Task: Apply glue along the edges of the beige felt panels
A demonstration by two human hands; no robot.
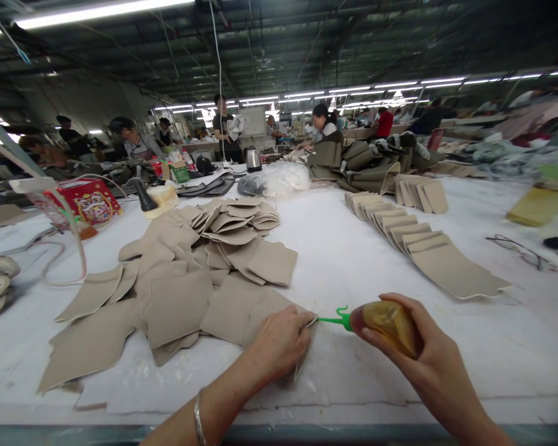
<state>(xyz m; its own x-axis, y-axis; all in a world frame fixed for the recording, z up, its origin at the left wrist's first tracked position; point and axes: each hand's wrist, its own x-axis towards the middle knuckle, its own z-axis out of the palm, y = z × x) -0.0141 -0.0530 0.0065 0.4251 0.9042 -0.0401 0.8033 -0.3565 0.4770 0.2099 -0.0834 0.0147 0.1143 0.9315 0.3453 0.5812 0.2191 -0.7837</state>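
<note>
My left hand (286, 341), with a silver bracelet on the wrist, pinches the edge of a beige piece (270, 306) at the right side of a spread heap. My right hand (421, 347) is wrapped round an amber squeeze bottle (385, 325), which lies nearly level. Its thin green nozzle (335, 319) points left, and the tip meets the corner of the piece by my left fingertips. More beige pieces (179, 303) overlap in the heap to the left. A fanned row of beige pieces (446, 260) lies at the right.
Beyond the heap are a yellowish block with a dark handle (160, 199), a red patterned box (93, 201), a kettle (252, 159) and clear plastic (286, 178). Dark olive pieces (363, 164) are piled behind. Eyeglasses (523, 249) lie at the right. Several people work in the background.
</note>
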